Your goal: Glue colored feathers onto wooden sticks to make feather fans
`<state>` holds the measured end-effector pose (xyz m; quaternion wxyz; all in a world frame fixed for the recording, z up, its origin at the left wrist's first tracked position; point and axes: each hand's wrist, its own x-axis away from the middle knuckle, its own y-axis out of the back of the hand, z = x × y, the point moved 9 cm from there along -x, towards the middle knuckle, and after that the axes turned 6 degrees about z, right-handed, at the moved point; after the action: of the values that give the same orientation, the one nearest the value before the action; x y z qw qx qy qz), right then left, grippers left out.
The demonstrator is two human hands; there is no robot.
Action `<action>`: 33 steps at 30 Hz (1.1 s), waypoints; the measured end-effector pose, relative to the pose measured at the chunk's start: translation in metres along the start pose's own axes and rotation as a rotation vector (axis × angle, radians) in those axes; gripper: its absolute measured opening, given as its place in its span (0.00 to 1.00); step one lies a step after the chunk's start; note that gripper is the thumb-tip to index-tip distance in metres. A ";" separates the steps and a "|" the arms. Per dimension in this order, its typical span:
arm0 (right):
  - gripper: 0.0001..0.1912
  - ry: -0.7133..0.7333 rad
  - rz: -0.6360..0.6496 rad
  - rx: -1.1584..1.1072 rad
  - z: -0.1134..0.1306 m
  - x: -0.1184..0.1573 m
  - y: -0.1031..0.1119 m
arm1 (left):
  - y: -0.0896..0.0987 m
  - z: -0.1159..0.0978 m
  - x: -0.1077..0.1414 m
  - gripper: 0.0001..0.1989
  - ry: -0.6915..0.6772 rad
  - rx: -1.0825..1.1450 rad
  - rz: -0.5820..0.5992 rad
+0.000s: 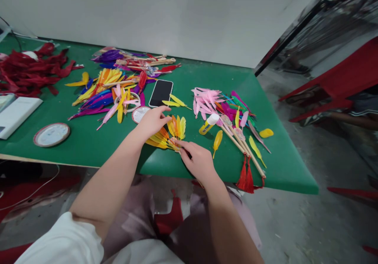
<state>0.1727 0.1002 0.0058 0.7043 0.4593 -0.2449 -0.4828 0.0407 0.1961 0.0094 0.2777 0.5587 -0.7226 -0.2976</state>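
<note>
A fan of yellow and orange feathers (178, 127) lies spread near the front edge of the green table. My right hand (198, 160) is closed at the base of this feather fan, thumb and fingers together there. Over the fan's left side rests my left hand (152, 123), thumb and forefinger apart, its other fingers partly hidden. A glue stick (209, 124) with a white cap is to the right of my hands. Loose yellow feathers (176, 101) lie just beyond, touching a phone (161, 93). Beside my left hand is a small round lid-like dish (139, 114).
Pink feathers (206, 99) and wooden sticks (236, 138) with red tassels (247, 174) lie right. Mixed feather bundles (103, 94) are at left-centre, dark red cloth strips (32, 69) farther left. A white box (19, 116) and round dish (51, 134) are near the front edge.
</note>
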 end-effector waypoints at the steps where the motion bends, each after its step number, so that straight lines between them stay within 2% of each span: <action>1: 0.17 -0.004 0.004 -0.003 0.000 0.000 0.000 | 0.001 0.001 0.000 0.18 0.011 -0.001 -0.010; 33: 0.21 -0.014 0.036 0.098 0.003 -0.002 -0.003 | 0.000 -0.001 -0.004 0.18 -0.028 -0.029 -0.027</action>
<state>0.1683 0.1004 0.0051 0.6878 0.4851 -0.2816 -0.4607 0.0424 0.1995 0.0103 0.2715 0.5602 -0.7145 -0.3194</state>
